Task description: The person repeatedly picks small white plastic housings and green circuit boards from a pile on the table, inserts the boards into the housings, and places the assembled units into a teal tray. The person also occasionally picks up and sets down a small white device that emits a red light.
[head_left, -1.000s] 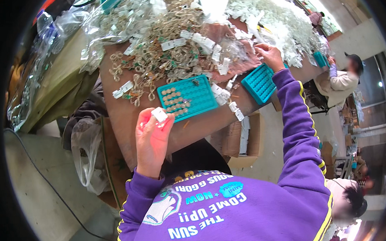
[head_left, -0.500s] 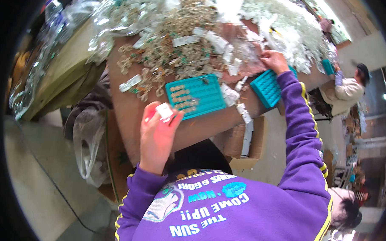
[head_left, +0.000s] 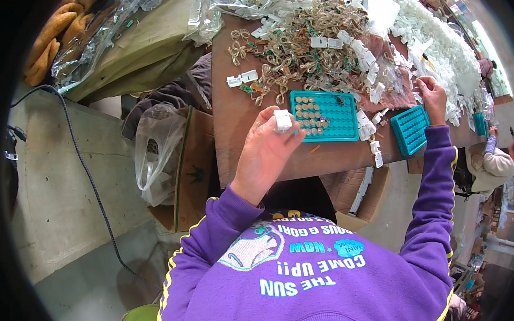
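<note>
Once red glow fades, my left hand (head_left: 265, 155) pinches a white case (head_left: 283, 120) near the table's (head_left: 232, 133) front edge, grip undisturbed; right hand (head_left: 434, 100) curled, hold unclear.

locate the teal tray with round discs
In the head view, the teal tray lies on the table, just right of the left hand, below the wire pile.

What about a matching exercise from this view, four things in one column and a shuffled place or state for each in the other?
Column one:
1. Left hand
2. Right hand
3. Plastic bag
4. Discs

Column two:
A. Near the white heap
B. In a teal tray
C. Holding a white piece
D. Left of the table

Right pairs: 1-C, 2-A, 3-D, 4-B.
</note>
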{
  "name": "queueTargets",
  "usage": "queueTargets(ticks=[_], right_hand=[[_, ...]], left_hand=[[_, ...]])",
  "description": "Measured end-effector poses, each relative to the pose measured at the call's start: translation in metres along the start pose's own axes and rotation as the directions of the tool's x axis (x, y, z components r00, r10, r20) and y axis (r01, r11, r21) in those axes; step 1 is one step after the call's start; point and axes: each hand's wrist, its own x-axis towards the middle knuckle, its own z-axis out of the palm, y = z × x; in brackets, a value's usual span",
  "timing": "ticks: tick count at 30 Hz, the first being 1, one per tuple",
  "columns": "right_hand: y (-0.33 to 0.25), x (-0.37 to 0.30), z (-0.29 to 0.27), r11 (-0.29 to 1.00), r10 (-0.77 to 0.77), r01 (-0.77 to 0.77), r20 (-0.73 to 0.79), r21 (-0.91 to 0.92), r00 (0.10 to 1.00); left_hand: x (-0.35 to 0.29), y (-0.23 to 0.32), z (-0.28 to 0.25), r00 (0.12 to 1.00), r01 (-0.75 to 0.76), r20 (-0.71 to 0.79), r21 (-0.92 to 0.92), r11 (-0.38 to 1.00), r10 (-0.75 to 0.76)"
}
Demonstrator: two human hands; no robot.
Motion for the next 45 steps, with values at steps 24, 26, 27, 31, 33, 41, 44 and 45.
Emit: queueTargets(ticks=[24, 26, 27, 31, 33, 41, 44, 45], right_hand=[[-0.190, -0.147, 0.139, 0.724, -0.231, -0.079, 0.349, 0.685, 0.908], [-0.190, -0.146, 0.140, 0.765, -0.261, -0.017, 0.334, 0.644, 0.906], [-0.190, -0.146, 0.140, 0.790, -0.281, 0.026, 0.324, 0.612, 0.903], [-0.192, -0.144, 0.136, 0.849, -0.409, 0.249, 0.283, 0.466, 0.868], [-0.193, -0.143, 0.134, 0.854, -0.439, 0.303, 0.273, 0.423, 0.856], [-0.193, -0.144, 0.133, 0.854, -0.419, 0.273, 0.274, 0.442, 0.866], [-0.191, -0.145, 0.134, 0.859, -0.384, 0.227, 0.284, 0.459, 0.879], [-0.190, -0.145, 0.134, 0.856, -0.380, 0.223, 0.275, 0.467, 0.883]], left_hand=[[-0.004, -0.003, 0.007, 1.000, -0.025, 0.004, 0.219, 0.975, 0.025], [-0.004, -0.003, 0.007, 1.000, -0.029, 0.007, 0.238, 0.971, 0.028], [-0.003, -0.004, 0.007, 0.999, -0.045, 0.026, 0.256, 0.966, 0.040], [-0.004, -0.003, 0.008, 1.000, -0.006, -0.014, 0.259, 0.966, 0.010], [-0.004, -0.002, 0.007, 1.000, 0.010, -0.010, 0.251, 0.968, -0.007], [-0.002, -0.004, 0.004, 0.998, -0.046, 0.061, 0.278, 0.959, 0.030], [-0.005, -0.003, 0.008, 0.999, 0.011, -0.033, 0.291, 0.957, -0.002], [-0.005, -0.002, 0.009, 1.000, 0.019, -0.015, 0.283, 0.959, -0.016]])
